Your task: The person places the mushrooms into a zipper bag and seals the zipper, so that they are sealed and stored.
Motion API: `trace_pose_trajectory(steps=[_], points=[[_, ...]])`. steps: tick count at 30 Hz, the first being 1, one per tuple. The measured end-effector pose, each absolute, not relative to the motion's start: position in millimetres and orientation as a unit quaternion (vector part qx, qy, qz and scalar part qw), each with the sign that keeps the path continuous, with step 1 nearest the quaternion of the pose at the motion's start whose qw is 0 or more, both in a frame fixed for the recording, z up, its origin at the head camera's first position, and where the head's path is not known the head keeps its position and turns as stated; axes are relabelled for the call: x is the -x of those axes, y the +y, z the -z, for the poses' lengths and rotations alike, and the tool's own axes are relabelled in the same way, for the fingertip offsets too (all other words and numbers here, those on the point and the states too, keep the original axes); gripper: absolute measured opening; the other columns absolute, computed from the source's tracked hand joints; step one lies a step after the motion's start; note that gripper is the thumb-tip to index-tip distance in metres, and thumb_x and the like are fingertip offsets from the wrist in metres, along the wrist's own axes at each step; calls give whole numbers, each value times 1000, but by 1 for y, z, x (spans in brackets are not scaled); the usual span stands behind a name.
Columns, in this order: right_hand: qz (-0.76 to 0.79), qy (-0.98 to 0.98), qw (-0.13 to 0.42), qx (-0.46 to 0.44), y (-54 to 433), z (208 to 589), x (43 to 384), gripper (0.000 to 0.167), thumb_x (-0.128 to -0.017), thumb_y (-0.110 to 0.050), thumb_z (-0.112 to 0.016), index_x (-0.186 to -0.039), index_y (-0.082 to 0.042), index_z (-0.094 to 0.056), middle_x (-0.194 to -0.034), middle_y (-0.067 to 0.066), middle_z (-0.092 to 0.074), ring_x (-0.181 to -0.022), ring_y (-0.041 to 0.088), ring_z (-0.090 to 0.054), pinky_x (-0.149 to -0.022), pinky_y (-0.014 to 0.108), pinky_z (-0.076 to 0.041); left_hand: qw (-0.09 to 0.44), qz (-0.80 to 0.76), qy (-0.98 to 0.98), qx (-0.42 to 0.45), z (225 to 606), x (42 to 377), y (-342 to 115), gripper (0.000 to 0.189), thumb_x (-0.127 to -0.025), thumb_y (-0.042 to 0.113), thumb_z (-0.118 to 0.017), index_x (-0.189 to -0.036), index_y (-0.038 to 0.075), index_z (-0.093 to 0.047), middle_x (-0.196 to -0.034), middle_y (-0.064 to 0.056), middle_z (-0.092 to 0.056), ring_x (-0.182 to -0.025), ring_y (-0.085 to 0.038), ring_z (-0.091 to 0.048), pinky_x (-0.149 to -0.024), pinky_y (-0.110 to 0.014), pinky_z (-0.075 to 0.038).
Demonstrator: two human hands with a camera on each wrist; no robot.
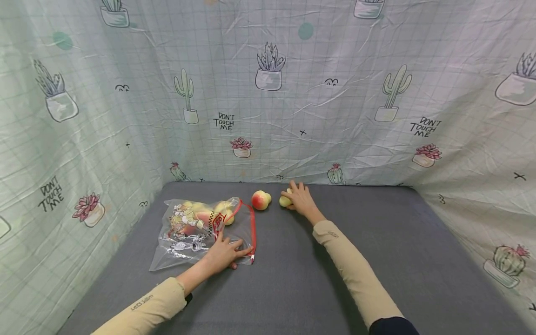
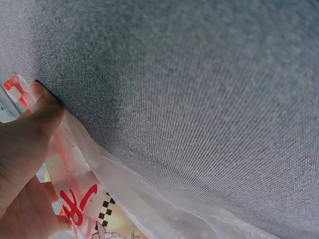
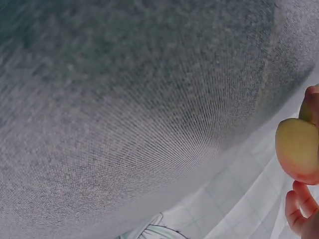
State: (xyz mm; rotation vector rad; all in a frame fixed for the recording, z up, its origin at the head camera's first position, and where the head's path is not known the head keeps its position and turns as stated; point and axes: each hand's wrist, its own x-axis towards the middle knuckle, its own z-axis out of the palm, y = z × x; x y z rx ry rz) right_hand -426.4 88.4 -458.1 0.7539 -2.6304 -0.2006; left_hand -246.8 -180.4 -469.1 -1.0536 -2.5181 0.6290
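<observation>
A clear plastic zip bag [image 1: 167,251] with a red zip edge and cartoon print lies on the left, several yellow and red peaches inside it. My left hand [image 1: 222,256] holds the bag near its zip edge; in the left wrist view the thumb [image 2: 42,107] lies along the plastic, with fingers on the other side. At the back, my right hand [image 1: 300,200] grips yellowish peaches [image 1: 285,201]. The right wrist view shows a red-blushed peach [image 3: 297,149] against another, between thumb and fingertips. Between bag and right hand sits a red and yellow peach [image 1: 259,200], with a yellow one touching it.
The dark grey cloth-covered table [image 1: 377,242] stretches to the right and front. A pale curtain [image 1: 301,111] printed with potted cacti hangs close behind the table and along both sides.
</observation>
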Motion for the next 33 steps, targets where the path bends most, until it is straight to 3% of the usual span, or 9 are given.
trace_pose_trajectory(steps=[11, 20, 33], points=[[61, -917, 242, -312, 98, 449, 417, 47, -72, -37, -70, -116, -29, -55, -119, 13, -38, -89, 32, -44, -66, 40, -41, 176, -232, -882, 369, 468, 250, -181, 63, -64, 51, -57, -125, 37, -49, -105, 4, -56, -73, -21, -57, -94, -60, -31], [30, -890, 276, -362, 104, 449, 410, 47, -68, -35, -74, -111, -27, -58, -116, 10, -42, -91, 36, -46, -63, 42, -41, 166, -233, -885, 368, 469, 251, -183, 62, -67, 51, -52, -127, 36, -47, -112, 3, -59, -79, -22, -60, -94, -60, -32], [43, -859, 299, -414, 102, 455, 389, 51, -66, -40, -74, -111, -23, -58, -112, 9, -46, -81, 26, -44, -58, 35, -41, 186, -225, -881, 372, 472, 247, -182, 62, -65, 51, -53, -125, 36, -50, -106, 3, -58, -75, -23, -58, -94, -61, -31]])
